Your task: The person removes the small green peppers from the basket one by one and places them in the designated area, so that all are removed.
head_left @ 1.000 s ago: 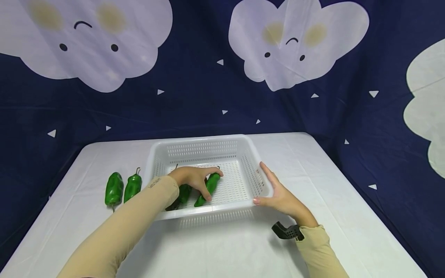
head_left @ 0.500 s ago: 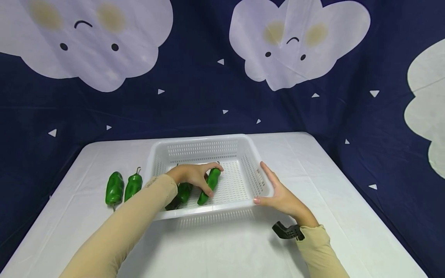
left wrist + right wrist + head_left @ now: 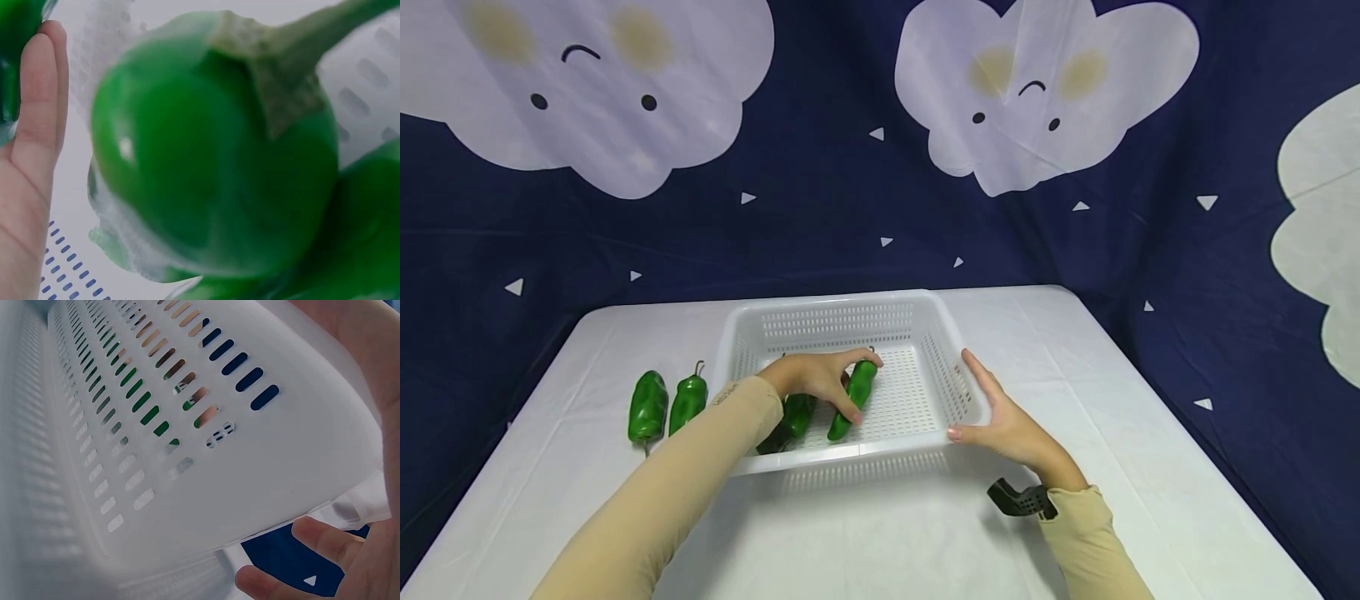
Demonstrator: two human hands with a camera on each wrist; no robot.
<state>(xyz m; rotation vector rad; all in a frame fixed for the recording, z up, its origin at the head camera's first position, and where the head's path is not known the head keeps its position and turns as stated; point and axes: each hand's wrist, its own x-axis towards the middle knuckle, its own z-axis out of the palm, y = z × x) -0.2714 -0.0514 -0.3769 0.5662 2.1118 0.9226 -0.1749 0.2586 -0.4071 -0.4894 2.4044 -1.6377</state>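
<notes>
In the head view my left hand [image 3: 815, 380] reaches into a white perforated plastic basket [image 3: 831, 454] and grips a slim green pepper [image 3: 862, 383] between thumb and fingers. More green peppers [image 3: 799, 415] lie in the basket's left part, partly hidden under that hand. The left wrist view has one large glossy pepper [image 3: 219, 156] with its stem up close; the gripped one shows only at the top left corner. My right hand [image 3: 1007, 425] holds the basket's front right corner, thumb at the front rim and fingers along the right side.
Two green peppers, one [image 3: 647, 408] farther left and one [image 3: 687, 402] by the left sleeve, lie on the white-covered table [image 3: 880, 542] left of the basket. A dark blue cloth with clouds [image 3: 820, 225] hangs behind the table. A black wrist device [image 3: 1021, 498] sits on the right wrist.
The gripped pepper has shifted slightly up and to the right with my left hand, mostly in the first half second. The right hand and basket stay in place.
</notes>
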